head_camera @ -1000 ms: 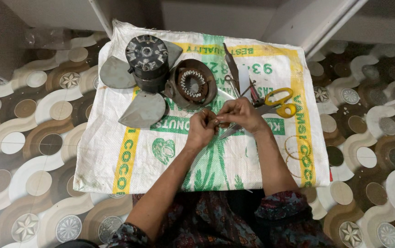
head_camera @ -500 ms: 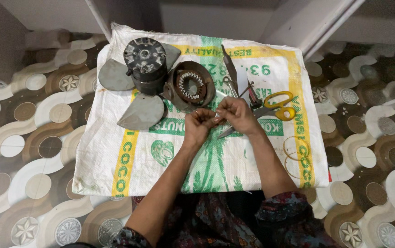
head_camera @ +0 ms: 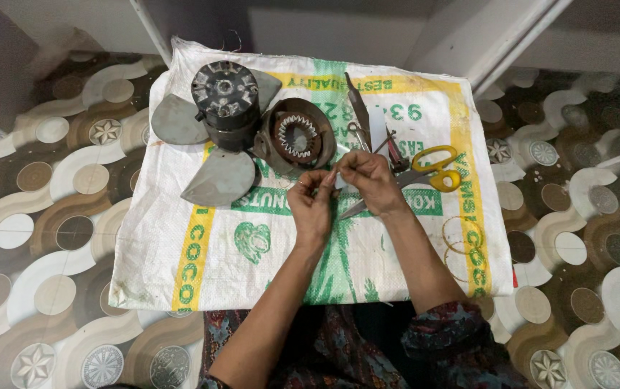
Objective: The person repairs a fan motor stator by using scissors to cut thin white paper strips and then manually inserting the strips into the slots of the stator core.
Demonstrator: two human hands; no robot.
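From your head camera, your left hand (head_camera: 311,205) and right hand (head_camera: 368,178) meet in the middle of the white sack (head_camera: 202,266). Both pinch one small thing between the fingertips; it is too tiny to name. The round motor ring (head_camera: 297,137) lies just beside them at 11 o'clock. Yellow scissors (head_camera: 425,171) touch your right hand at 3 o'clock. The fan motor (head_camera: 225,101) sits farther off at 10 o'clock. Bare sack lies at 7 o'clock.
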